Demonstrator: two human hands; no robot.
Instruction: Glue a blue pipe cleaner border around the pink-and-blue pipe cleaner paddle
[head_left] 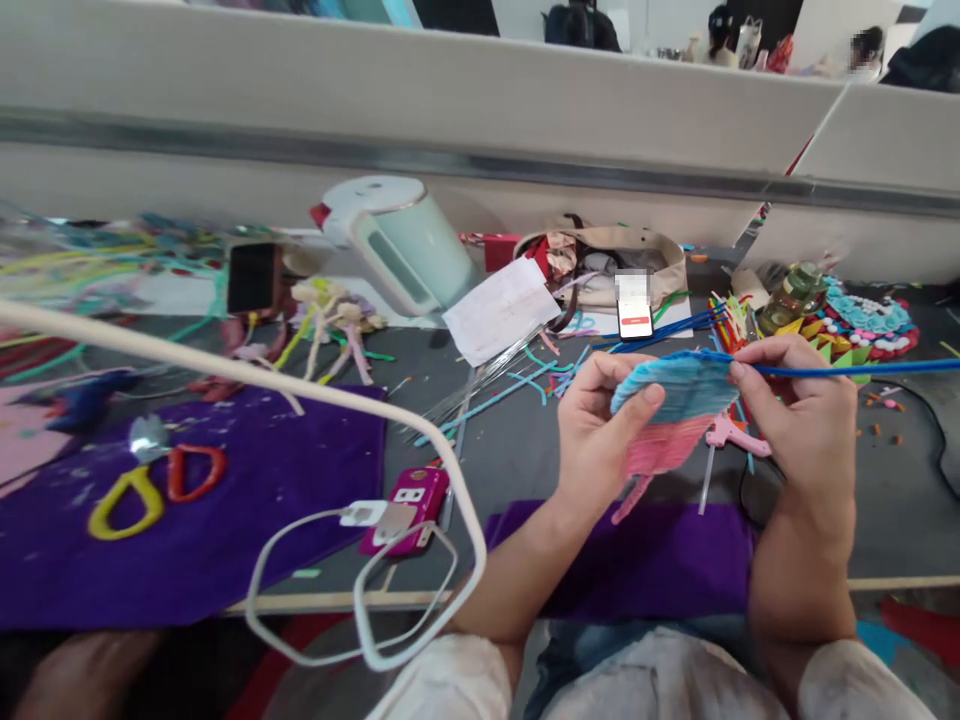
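Note:
My left hand [589,435] is closed on a flat piece of pipe cleaners [667,425], its thumb pressed on the front face. The piece has blue rows above pink ones, and one pink end hangs from its lower left. My right hand [806,415] pinches a dark blue pipe cleaner [862,371] at the piece's upper right edge; the long free end runs off to the right. Behind the hands lies a pink glue gun [741,438], partly covered. A folded purple cloth [645,565] lies on the table below them.
A white cable [337,385] arches across the left side, near a magenta power strip [409,510]. Scissors [129,502] lie on another purple cloth [262,490]. Farther back are a kettle [401,245], paper [501,310], a lit phone [634,308] and a glass jar [791,297].

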